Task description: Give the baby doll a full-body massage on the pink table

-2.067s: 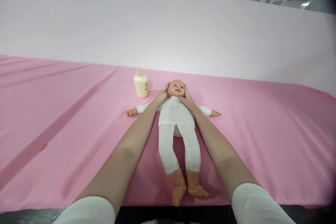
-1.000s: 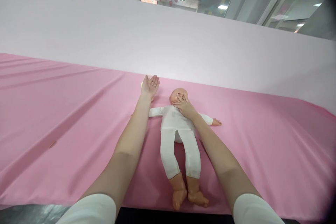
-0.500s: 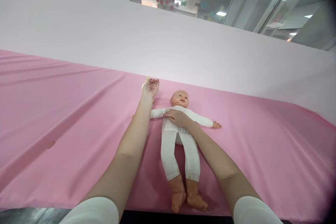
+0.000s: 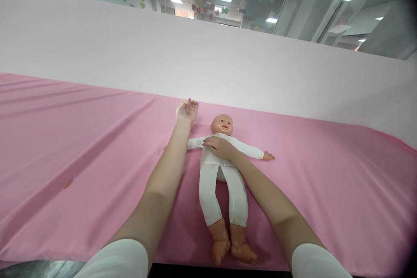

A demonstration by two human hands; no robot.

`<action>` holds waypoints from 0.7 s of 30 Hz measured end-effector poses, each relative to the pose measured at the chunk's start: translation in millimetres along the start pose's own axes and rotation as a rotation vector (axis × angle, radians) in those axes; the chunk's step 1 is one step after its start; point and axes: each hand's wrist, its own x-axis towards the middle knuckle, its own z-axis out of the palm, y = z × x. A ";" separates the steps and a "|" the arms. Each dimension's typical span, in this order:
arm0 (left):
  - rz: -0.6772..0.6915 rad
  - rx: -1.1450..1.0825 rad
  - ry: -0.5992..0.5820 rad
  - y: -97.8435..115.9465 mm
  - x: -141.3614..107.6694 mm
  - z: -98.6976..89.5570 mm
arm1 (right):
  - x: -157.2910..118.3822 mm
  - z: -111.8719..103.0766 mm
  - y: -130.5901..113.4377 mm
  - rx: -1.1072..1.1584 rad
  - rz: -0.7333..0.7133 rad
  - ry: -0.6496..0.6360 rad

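A baby doll point(image 4: 208, 156) in white cloth lies on its back, arms spread, head toward the wall. My right hand point(image 4: 220, 147) rests flat on its chest with the fingers stretched out. Left of the doll's head, my left hand point(image 4: 189, 110) is turned palm up, its fingers apart and slightly bent, with nothing visible on the palm. A cream-coloured item point(image 4: 179, 107) shows at the thumb side of that hand; most of it is hidden, and its kind is unclear. My left forearm passes over the doll's outstretched arm.
Pink cloth point(image 4: 107, 147) with long creases covers the table. A small brownish strip point(image 4: 67, 184) lies at the left. Behind the table rises a white wall point(image 4: 208, 61) with glass panels above. The cloth's front edge runs just below the doll's feet.
The fingers of my left hand have uncurled somewhat, showing more palm. My right hand stays on the doll's chest. The view has tilted slightly upward.
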 end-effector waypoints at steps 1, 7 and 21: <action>-0.019 0.026 -0.002 -0.4 -4.5 4.2 | -0.2 -1.7 -1.0 0.004 0.008 0.042; -0.083 0.309 -0.243 -19.2 -60.0 38.5 | -4.9 -27.7 -31.4 0.220 0.063 0.475; 0.575 1.206 -0.870 -96.4 -203.8 27.8 | -38.3 -92.8 -108.9 0.948 0.073 0.836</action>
